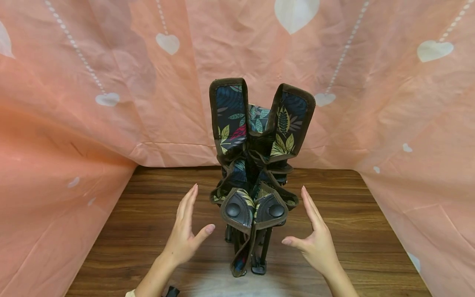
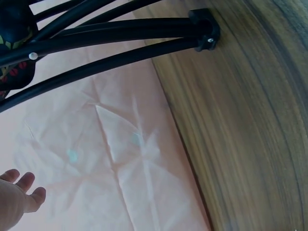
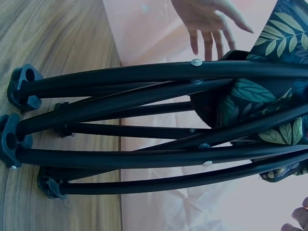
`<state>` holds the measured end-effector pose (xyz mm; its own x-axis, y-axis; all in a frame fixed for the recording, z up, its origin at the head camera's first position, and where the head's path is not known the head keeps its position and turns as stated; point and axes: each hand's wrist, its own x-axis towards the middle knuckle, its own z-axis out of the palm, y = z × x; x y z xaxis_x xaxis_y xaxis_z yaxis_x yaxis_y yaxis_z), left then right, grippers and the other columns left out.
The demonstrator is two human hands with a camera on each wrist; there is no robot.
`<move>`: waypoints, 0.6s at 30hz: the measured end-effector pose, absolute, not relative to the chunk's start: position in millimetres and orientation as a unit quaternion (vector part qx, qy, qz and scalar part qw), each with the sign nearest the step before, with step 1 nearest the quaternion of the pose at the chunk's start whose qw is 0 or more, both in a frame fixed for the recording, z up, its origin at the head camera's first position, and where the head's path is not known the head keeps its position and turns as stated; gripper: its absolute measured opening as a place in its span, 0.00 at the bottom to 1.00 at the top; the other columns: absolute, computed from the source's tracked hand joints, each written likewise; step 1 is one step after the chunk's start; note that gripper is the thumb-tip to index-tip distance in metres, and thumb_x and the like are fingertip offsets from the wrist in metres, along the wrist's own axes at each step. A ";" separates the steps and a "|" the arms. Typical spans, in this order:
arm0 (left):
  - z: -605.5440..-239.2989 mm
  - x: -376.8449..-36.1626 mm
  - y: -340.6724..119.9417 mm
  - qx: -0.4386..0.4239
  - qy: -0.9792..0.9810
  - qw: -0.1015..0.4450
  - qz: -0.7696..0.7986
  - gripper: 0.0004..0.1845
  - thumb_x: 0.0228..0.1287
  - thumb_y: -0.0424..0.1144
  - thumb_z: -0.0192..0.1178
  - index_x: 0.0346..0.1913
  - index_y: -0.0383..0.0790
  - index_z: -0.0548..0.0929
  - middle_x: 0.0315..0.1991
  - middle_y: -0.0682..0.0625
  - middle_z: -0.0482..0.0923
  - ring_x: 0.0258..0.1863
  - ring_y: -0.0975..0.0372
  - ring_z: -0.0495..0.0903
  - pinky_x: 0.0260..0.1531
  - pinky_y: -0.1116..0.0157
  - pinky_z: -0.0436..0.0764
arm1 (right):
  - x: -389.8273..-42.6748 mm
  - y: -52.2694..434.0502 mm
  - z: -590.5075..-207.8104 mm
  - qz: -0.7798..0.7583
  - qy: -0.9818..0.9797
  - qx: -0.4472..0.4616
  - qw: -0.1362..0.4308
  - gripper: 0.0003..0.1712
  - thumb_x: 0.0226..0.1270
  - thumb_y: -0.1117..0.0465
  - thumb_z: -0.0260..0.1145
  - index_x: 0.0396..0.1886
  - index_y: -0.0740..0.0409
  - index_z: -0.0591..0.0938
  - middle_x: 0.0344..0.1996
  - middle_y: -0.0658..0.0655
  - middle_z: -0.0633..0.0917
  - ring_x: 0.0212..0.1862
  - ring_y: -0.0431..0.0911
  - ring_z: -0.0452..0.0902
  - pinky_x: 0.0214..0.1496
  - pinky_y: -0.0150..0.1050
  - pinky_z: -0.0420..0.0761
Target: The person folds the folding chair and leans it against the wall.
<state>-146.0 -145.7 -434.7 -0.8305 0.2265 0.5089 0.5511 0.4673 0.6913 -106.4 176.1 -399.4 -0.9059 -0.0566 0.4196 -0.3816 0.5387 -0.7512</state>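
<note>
A folded camp chair (image 1: 231,113) with dark leaf-print fabric and brown edging stands upright in the middle of the head view. Its black tubular legs (image 3: 130,158) end in plastic feet (image 3: 24,89) on the wooden surface. My left hand (image 1: 185,237) is held to the chair's left, fingers extended and thumb apart, not touching it. On the other side my right hand (image 1: 317,243) mirrors it, also apart from the chair. Across the legs, the right wrist view shows the left hand (image 3: 207,21); right-hand fingertips (image 3: 298,219) appear at its lower right edge.
The chair stands on a brown wood-grain surface (image 1: 122,222). Pink cloth (image 1: 222,45) with white hearts hangs behind it and along both sides. A small black object (image 1: 172,291) shows by the left forearm at the bottom edge.
</note>
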 end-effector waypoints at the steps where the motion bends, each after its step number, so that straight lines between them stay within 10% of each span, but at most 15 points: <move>1: -435.7 -146.2 -145.9 -0.230 -0.839 0.175 -0.462 0.51 0.57 0.43 0.65 0.78 0.49 0.45 0.78 0.49 0.45 0.76 0.51 0.49 0.67 0.38 0.57 | -106.3 176.7 -400.9 0.463 -0.860 0.127 0.176 0.68 0.37 0.45 0.80 0.78 0.41 0.52 0.78 0.50 0.54 0.76 0.32 0.48 0.74 0.38 0.55; 9: -451.0 -151.4 -147.0 -0.256 -0.832 0.196 -0.452 0.47 0.64 0.55 0.60 0.77 0.43 0.48 0.77 0.48 0.52 0.75 0.50 0.53 0.70 0.42 0.51 | -108.8 179.5 -413.4 0.476 -0.856 0.125 0.156 0.69 0.37 0.41 0.79 0.78 0.40 0.50 0.78 0.47 0.49 0.75 0.29 0.43 0.65 0.74 0.53; 18: -467.1 -151.3 -148.9 -0.249 -0.836 0.181 -0.453 0.51 0.61 0.70 0.51 0.78 0.46 0.47 0.79 0.46 0.44 0.76 0.45 0.42 0.65 0.32 0.46 | -116.6 188.8 -448.6 0.476 -0.852 0.153 0.154 0.68 0.41 0.26 0.64 0.79 0.48 0.48 0.79 0.56 0.47 0.79 0.41 0.34 0.61 0.80 0.48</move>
